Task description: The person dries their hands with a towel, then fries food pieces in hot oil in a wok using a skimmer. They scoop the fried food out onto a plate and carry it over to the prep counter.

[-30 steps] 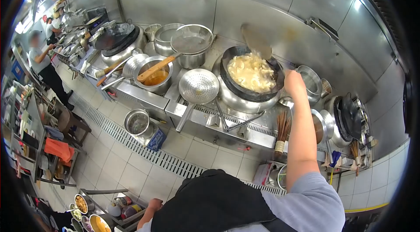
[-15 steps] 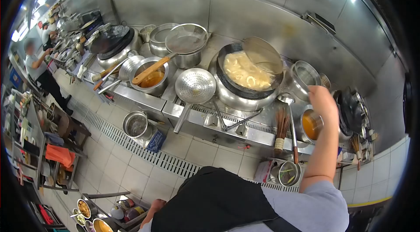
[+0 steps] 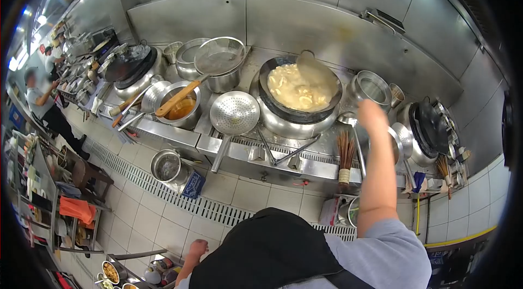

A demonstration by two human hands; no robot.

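Note:
My right hand [image 3: 372,116] is closed and reaches over the stove, right of a black wok [image 3: 265,83]. What its fingers grip is hard to make out. A blurred, broad, brownish utensil [image 3: 316,75] sits over the wok's upper right, on the side nearest this hand. Pale pieces in cloudy liquid [image 3: 297,90] fill the wok. Below the hand, a ladle [image 3: 357,142] and a bamboo brush [image 3: 345,153] lie at the stove's front. My left hand [image 3: 199,247] hangs low beside my apron, its fingers curled with nothing visible in them.
A perforated skimmer [image 3: 235,112] lies left of the wok. Beyond it stand a pot of brown liquid [image 3: 182,108] and a mesh strainer [image 3: 220,55] on a pot. Another wok [image 3: 433,131] is at right. A person [image 3: 42,101] stands far left. A metal pot [image 3: 166,165] is low, near the floor.
My right hand has moved left, closer to the wok, and the broad utensil has shifted further over the food. My left hand has come a little more into view. The whole view has shifted slightly.

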